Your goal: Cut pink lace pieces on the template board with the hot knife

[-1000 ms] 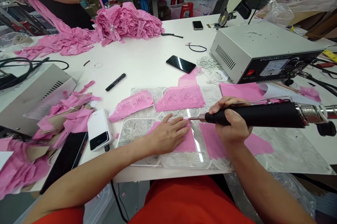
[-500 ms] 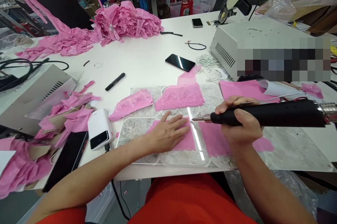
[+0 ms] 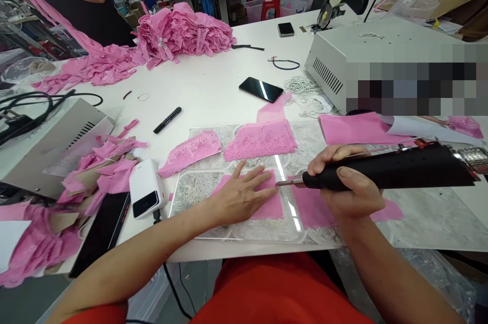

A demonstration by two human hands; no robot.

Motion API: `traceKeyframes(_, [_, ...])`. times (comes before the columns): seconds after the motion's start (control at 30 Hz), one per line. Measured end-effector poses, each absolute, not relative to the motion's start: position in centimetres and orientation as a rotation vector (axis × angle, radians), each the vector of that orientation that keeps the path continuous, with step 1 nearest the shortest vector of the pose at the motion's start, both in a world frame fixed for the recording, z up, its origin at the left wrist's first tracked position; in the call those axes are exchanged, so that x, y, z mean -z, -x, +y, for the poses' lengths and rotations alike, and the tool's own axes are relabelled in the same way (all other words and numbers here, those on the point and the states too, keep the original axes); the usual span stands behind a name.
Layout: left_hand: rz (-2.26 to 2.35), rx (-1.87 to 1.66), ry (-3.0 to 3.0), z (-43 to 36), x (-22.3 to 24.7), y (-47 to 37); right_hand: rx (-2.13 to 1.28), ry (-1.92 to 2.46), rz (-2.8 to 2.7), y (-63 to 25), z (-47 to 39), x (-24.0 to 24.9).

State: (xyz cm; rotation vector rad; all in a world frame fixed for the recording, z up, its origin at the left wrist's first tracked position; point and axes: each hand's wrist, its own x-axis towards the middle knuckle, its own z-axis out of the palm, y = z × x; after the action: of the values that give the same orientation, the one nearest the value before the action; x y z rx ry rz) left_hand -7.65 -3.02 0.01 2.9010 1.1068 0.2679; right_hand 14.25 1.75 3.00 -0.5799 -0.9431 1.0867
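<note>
My left hand [image 3: 240,195] lies flat with fingers spread on a pink fabric piece [image 3: 272,204]. A clear plastic plate [image 3: 263,234] with rounded corners is at the same spot; whether it lies over or under the fabric I cannot tell. My right hand [image 3: 353,189] grips a black handheld tool [image 3: 415,166] with a pointed metal tip. That tip is beside my left fingertips, near the fabric's right edge. Another pink piece [image 3: 310,207] lies under the tool, partly hidden by my right hand. Two pink lace pieces, one wide [image 3: 261,140] and one narrow [image 3: 192,151], lie just beyond.
Grey metal boxes stand at left [image 3: 49,146] and right [image 3: 331,70]. Nearby are a white power bank [image 3: 147,187], a black marker [image 3: 168,120], a phone [image 3: 261,89] and pink scraps [image 3: 110,161]. A co-worker [image 3: 84,4] handles pink fabric beyond a large heap [image 3: 186,29].
The tool in my right hand has shifted slightly down and left, its tip now lower beside my left fingers. My left hand stays almost in place. The view has moved slightly.
</note>
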Motion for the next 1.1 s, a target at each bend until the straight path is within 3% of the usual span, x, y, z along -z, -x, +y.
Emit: traceKeyframes(1.1, [1.146, -0.247, -2.870, -3.1, -0.4, 7.4, -1.206, 0.499, -1.035, -15.6, -0.1, -2.5])
